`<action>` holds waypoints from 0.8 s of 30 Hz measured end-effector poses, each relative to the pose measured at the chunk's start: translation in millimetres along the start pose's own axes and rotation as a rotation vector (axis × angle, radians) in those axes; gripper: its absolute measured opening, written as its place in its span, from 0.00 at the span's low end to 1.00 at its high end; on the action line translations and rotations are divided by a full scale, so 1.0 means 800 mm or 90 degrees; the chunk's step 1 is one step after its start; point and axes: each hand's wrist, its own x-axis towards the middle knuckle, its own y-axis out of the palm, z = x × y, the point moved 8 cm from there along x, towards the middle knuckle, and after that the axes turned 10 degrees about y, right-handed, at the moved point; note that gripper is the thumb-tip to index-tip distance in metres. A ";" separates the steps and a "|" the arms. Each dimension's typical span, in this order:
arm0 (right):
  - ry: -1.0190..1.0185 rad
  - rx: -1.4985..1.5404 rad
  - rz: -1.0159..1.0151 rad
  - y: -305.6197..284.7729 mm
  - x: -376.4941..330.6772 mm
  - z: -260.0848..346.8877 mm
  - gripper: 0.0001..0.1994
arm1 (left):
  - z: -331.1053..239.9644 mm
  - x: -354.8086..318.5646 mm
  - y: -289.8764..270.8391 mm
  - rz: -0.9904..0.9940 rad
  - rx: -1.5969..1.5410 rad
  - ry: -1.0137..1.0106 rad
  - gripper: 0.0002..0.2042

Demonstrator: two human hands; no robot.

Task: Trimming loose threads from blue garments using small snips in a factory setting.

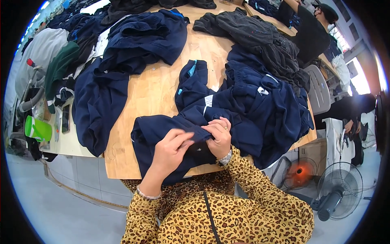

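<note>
While both pinch it, crumpled navy garment (162, 134) between left hand (170, 150) and right hand (219, 136).

Pale plywood worktable (150, 93) with a bare patch in the middle, heaped round about with dark navy and charcoal garments (260, 36). Smooth grey-blue floor (61, 203) below. Round grey floor fan (339, 189) at lower right, just beside a second fan with an orange centre (300, 173). Grey plastic chair back (319, 91) near the table's right edge. Lime-green plastic container (37, 129) at left. Bright daylight through windows (359, 77) at right.
</note>
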 end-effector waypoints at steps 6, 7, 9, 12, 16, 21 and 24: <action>0.046 0.032 -0.005 0.001 -0.001 -0.012 0.13 | 0.008 0.020 0.050 0.016 0.045 0.100 0.08; 0.049 0.047 0.000 0.002 -0.001 -0.013 0.13 | 0.011 0.020 0.050 -0.014 0.036 0.104 0.06; 0.063 0.055 0.010 0.002 0.000 -0.015 0.12 | 0.014 0.023 0.050 -0.046 0.019 0.091 0.02; 0.098 0.065 0.042 0.007 0.005 -0.018 0.12 | 0.046 0.018 0.050 -0.062 -0.122 -0.035 0.02; 0.131 0.096 0.102 0.011 0.014 -0.016 0.13 | 0.076 0.007 0.058 -0.049 -0.252 -0.230 0.07; 0.130 0.127 0.180 0.014 0.015 -0.005 0.11 | 0.066 0.012 0.047 -0.055 -0.123 -0.152 0.06; 0.129 0.128 0.201 0.013 0.017 0.000 0.11 | 0.042 0.018 0.038 -0.036 0.027 -0.042 0.04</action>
